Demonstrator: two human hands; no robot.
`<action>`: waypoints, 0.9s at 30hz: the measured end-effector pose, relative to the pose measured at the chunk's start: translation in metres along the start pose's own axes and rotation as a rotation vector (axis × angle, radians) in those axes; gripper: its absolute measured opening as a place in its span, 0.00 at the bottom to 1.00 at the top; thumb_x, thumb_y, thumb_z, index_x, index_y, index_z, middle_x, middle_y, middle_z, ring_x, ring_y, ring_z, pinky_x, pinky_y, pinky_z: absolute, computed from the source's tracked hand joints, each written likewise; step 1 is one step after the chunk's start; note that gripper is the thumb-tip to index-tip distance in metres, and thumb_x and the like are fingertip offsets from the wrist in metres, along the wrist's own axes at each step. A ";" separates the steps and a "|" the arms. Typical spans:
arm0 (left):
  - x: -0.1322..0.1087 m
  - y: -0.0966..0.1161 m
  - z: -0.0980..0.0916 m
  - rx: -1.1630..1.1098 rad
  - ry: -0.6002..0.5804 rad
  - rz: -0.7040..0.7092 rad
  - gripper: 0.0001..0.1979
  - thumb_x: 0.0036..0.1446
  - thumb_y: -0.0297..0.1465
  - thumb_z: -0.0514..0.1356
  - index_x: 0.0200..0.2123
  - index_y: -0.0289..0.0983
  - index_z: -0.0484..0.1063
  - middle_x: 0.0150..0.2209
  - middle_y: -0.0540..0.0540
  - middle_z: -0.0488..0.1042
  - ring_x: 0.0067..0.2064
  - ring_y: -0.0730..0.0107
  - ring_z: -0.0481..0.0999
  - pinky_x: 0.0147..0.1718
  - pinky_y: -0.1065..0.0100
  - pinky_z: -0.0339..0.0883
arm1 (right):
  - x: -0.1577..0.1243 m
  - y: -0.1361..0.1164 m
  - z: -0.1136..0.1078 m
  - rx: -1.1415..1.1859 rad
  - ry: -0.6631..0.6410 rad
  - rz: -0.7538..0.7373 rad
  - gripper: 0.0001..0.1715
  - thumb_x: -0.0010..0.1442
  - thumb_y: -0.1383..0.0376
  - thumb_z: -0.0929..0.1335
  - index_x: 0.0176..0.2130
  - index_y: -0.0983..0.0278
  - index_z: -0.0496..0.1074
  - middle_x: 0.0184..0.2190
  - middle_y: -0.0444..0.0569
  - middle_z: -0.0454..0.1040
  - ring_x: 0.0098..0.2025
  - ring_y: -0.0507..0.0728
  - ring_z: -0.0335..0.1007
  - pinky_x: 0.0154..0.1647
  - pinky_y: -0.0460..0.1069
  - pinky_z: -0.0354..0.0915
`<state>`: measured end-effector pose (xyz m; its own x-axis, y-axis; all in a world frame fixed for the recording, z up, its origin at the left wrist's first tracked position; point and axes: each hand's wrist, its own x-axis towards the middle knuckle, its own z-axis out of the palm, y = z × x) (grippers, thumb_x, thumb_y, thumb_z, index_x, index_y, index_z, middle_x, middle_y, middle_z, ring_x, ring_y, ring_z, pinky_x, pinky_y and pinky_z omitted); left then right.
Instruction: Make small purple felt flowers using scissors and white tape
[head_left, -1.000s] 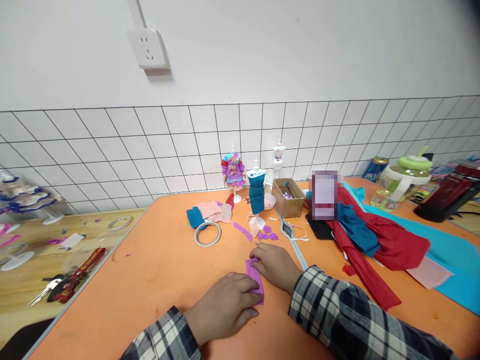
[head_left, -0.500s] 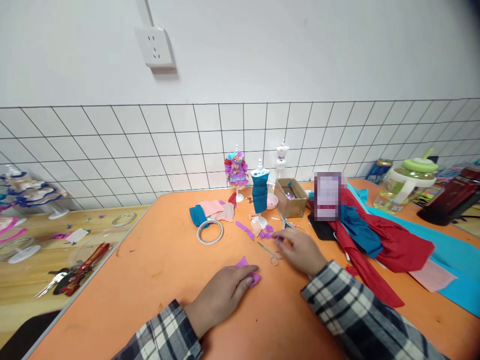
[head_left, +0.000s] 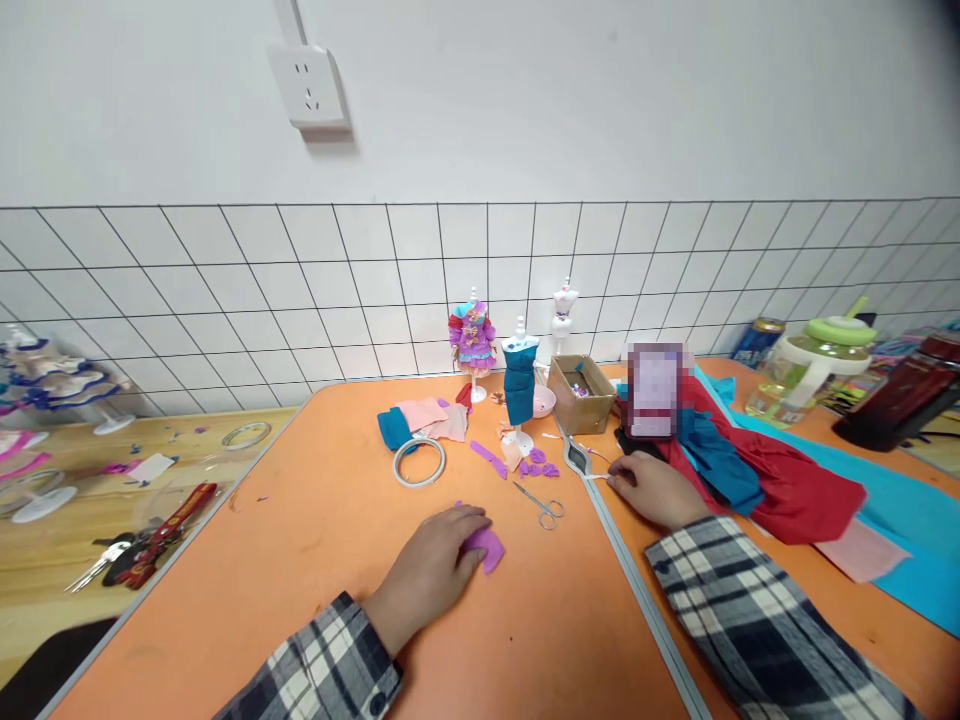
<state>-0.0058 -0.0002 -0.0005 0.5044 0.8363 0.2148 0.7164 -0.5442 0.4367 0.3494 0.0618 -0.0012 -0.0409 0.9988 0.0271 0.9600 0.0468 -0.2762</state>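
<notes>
My left hand [head_left: 433,566] lies flat, fingers stretched, pressing a folded purple fabric piece [head_left: 486,546] onto the orange table [head_left: 315,560]. My right hand [head_left: 651,487] rests farther right, its fingertips curled at a thin white strip [head_left: 598,477] beside a small grey tool [head_left: 576,457]; whether it pinches the strip is unclear. Small scissors [head_left: 545,506] lie between the two hands. Behind them stands a small mannequin in a teal dress [head_left: 519,386], with purple scraps [head_left: 537,465] at its base.
A doll in a purple dress [head_left: 472,340], a bare white mannequin [head_left: 563,309], a cardboard box [head_left: 579,394], a white ring [head_left: 419,461] and fabric pieces [head_left: 424,418] sit at the back. Red and teal cloth [head_left: 757,470] piles right, near a jug [head_left: 814,364]. Keys [head_left: 135,555] lie left.
My right hand left the purple piece, passed the scissors and moved right to the white strip. My left hand stayed on the purple piece, which now looks folded smaller.
</notes>
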 end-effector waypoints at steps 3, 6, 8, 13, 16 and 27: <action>0.004 -0.018 -0.003 0.079 0.041 -0.056 0.19 0.57 0.29 0.57 0.53 0.40 0.69 0.55 0.41 0.71 0.59 0.54 0.66 0.57 0.51 0.59 | 0.001 -0.009 0.003 -0.039 0.002 0.046 0.14 0.58 0.57 0.65 0.39 0.62 0.74 0.40 0.52 0.72 0.43 0.60 0.70 0.38 0.50 0.60; 0.008 -0.032 -0.010 0.153 0.132 -0.102 0.18 0.59 0.32 0.55 0.53 0.40 0.69 0.60 0.39 0.64 0.61 0.51 0.62 0.57 0.48 0.58 | -0.002 -0.011 0.001 -0.043 0.015 0.033 0.12 0.60 0.58 0.64 0.36 0.62 0.74 0.39 0.51 0.72 0.42 0.58 0.70 0.35 0.49 0.58; 0.009 -0.034 -0.015 0.176 0.197 -0.111 0.18 0.60 0.34 0.55 0.54 0.39 0.68 0.60 0.38 0.64 0.60 0.50 0.63 0.56 0.47 0.58 | -0.005 -0.012 -0.003 -0.046 0.043 0.017 0.12 0.60 0.59 0.63 0.36 0.61 0.74 0.39 0.50 0.72 0.41 0.57 0.70 0.32 0.48 0.57; 0.006 -0.018 -0.020 0.178 0.264 -0.078 0.16 0.60 0.32 0.55 0.51 0.42 0.69 0.56 0.40 0.67 0.57 0.53 0.65 0.56 0.45 0.54 | -0.011 -0.015 -0.011 -0.118 0.144 -0.014 0.12 0.61 0.59 0.63 0.36 0.58 0.75 0.39 0.48 0.73 0.39 0.56 0.70 0.29 0.48 0.54; 0.004 -0.007 -0.019 0.156 0.251 -0.052 0.15 0.60 0.32 0.55 0.51 0.44 0.69 0.54 0.42 0.69 0.56 0.54 0.65 0.57 0.43 0.50 | -0.013 -0.015 -0.012 -0.171 0.195 -0.022 0.13 0.61 0.58 0.63 0.36 0.58 0.76 0.35 0.47 0.75 0.34 0.55 0.71 0.26 0.48 0.53; 0.003 0.013 -0.011 -0.619 0.100 -0.121 0.17 0.61 0.42 0.54 0.43 0.38 0.76 0.45 0.40 0.76 0.48 0.58 0.72 0.48 0.60 0.63 | -0.029 -0.058 0.003 0.649 0.301 -0.447 0.12 0.58 0.56 0.67 0.32 0.61 0.77 0.31 0.50 0.77 0.34 0.57 0.73 0.33 0.50 0.67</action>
<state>-0.0004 -0.0044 0.0149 0.3679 0.9081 0.1998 0.3392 -0.3312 0.8805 0.2941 0.0303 0.0116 -0.2156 0.8419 0.4946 0.5171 0.5281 -0.6736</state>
